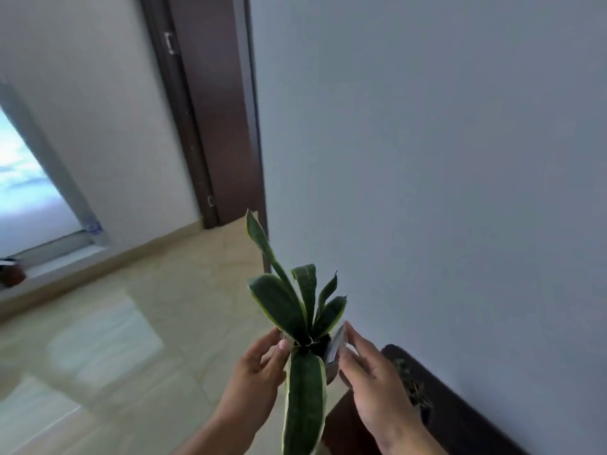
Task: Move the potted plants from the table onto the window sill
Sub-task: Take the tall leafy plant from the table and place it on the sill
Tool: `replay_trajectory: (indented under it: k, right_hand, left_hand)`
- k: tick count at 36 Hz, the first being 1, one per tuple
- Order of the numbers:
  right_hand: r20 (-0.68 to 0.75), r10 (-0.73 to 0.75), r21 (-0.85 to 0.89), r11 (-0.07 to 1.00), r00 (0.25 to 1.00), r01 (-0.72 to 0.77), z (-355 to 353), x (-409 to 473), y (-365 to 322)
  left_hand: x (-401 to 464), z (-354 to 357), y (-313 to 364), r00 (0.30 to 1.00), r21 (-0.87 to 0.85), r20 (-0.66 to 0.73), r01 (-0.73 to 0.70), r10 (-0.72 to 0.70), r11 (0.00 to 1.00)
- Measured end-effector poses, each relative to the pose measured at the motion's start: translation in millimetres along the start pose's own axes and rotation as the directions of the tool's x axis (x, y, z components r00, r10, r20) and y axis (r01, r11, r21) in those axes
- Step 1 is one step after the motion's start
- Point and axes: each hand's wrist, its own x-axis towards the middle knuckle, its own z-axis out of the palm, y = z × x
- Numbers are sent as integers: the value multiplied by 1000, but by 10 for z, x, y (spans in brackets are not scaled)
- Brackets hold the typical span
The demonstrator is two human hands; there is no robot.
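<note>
A snake plant (295, 310) with dark green, yellow-edged leaves stands in a pot that I carry in the air, low in the middle of the view. My left hand (256, 372) grips the pot's left side with the thumb on the rim. Holding the right side, my right hand (371, 376) has its fingers along the pale pot wall (335, 348). Most of the pot is hidden behind a long leaf and my hands. The dark table (460, 408) lies at the lower right with another small plant (410, 385) on it. The window sill (62, 264) runs at the far left.
A brown pot (11, 274) stands on the sill at the left edge, below the bright window (26, 178). A dark wooden door (210, 126) is at the back. A glossy beige tiled floor (131, 323) stretches between me and the sill; a white wall is on the right.
</note>
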Motion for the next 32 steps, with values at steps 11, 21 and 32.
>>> replay_trajectory:
  k: [11,21,32]
  right_hand:
    - [242,34,-55,998,970,-21,1767,235,-511]
    - [369,10,-22,1000,930,-3,3605,311,-754]
    - [519,-3,-6,1000,855,7,4976,536,-932]
  left_hand:
    - [-180,-1756,157,974,-183,-223,1,-43,983]
    - [-268,-3518,115,921,-215,-388,-126,33,969]
    - [-288,-4723,187,839,-263,-544,-192,19,945]
